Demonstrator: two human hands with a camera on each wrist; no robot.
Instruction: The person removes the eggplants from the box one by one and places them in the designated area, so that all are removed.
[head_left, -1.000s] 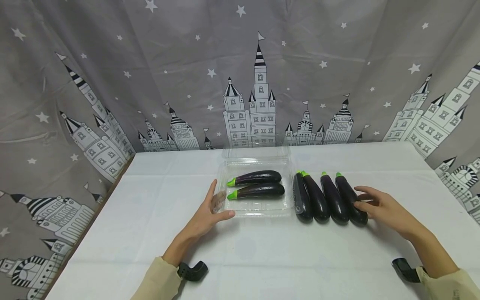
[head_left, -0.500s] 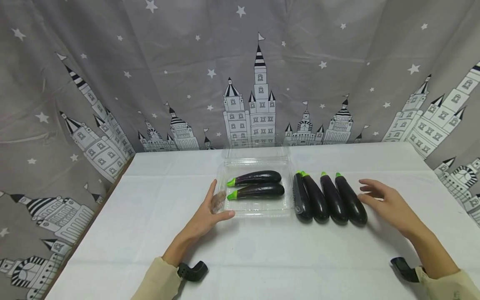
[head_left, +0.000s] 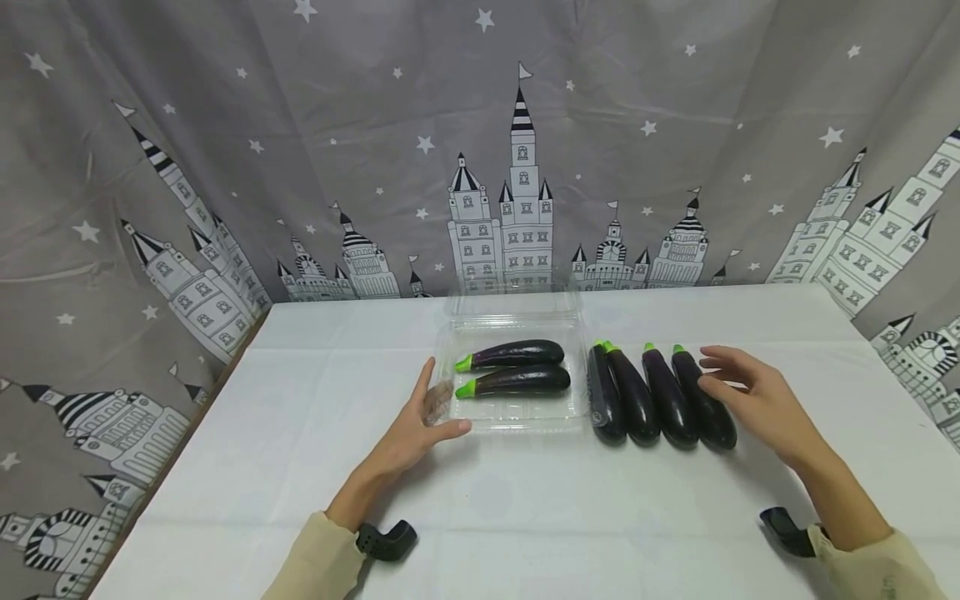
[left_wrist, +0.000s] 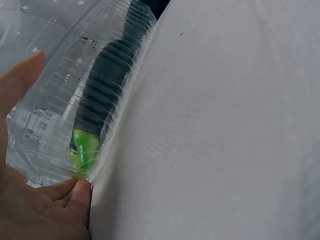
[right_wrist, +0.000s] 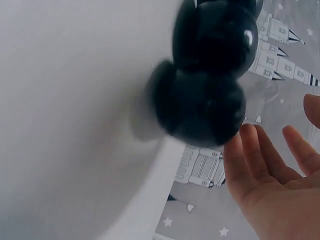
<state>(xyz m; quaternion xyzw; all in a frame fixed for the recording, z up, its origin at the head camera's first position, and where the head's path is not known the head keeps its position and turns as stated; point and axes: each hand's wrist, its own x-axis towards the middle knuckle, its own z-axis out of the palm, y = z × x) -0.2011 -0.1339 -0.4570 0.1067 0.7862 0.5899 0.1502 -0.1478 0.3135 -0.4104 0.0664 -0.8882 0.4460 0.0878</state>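
A clear plastic clamshell container (head_left: 525, 414) stands with its lid raised at the back. Two dark purple eggplants (head_left: 517, 355) with green stem ends lie side by side in it. My left hand (head_left: 405, 437) is spread at the container's left front corner, fingers along its side; in the left wrist view the fingertips (left_wrist: 82, 187) touch the corner. My right hand (head_left: 761, 412) is beside the rightmost loose eggplant (head_left: 705, 400), with loosely bent fingers. In the right wrist view its fingertips come right up to the eggplant's rounded end (right_wrist: 200, 107).
Several loose eggplants (head_left: 632, 393) form a row just right of the container. A white cloth (head_left: 525, 517) covers the table. Behind it hangs a grey curtain (head_left: 622, 108) with printed castles and stars.
My right hand first drew back to the right from the rightmost eggplant, then came back left and slightly farther up beside it. My left hand, the container and the eggplants have stayed put.
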